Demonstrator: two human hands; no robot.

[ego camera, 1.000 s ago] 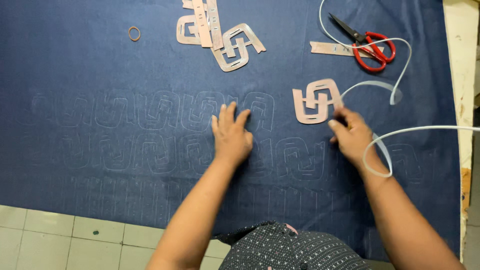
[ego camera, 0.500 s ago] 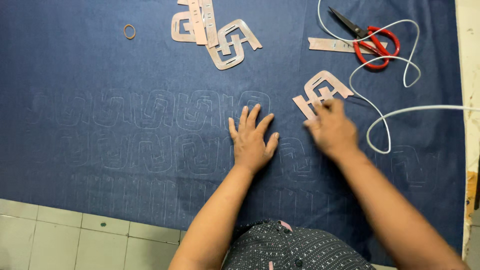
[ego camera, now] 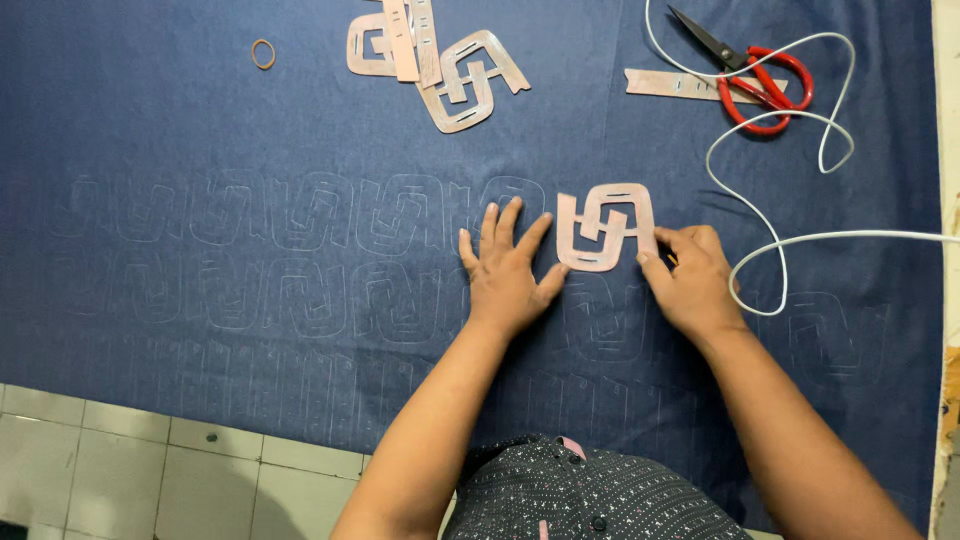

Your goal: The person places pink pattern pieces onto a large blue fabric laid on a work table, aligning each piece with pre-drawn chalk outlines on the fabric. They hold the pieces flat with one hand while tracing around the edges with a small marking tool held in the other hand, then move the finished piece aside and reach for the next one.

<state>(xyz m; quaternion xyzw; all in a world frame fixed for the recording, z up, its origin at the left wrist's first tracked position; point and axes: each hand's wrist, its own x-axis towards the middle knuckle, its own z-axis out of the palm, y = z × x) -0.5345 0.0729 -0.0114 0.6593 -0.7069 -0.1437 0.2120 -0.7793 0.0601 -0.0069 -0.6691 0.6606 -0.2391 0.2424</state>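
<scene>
The left hand [ego camera: 505, 280] lies flat on the dark blue fabric [ego camera: 200, 130], palm down, its fingers [ego camera: 490, 225] spread and holding nothing. Just beyond and to the right of its fingertips lies a pale pink cut-out template [ego camera: 603, 228] shaped like two interlocking hooked forms, flat on the fabric; the left index finger reaches close to its lower left edge. The right hand [ego camera: 690, 280] rests at the template's lower right corner, its fingers curled and pressed against that edge; whether they pinch the template or only touch it cannot be told, and a small yellowish object seems tucked between them, too hidden to identify.

Faint chalk outlines [ego camera: 300, 215] of the same interlocking shape run in rows across the fabric to the left of the left hand's fingers and beneath both hands. A white cord [ego camera: 760, 210] loops across the fabric just to the right of the right hand's fingers and runs off the right edge.

Well beyond the fingers, near the far edge, lie a heap of similar pink templates [ego camera: 440, 60], a small rubber band [ego camera: 263, 53], a flat pink strip [ego camera: 670, 84] and red-handled scissors [ego camera: 760, 78] resting on that strip's end. A tiled floor [ego camera: 150, 470] shows below the near edge of the fabric.
</scene>
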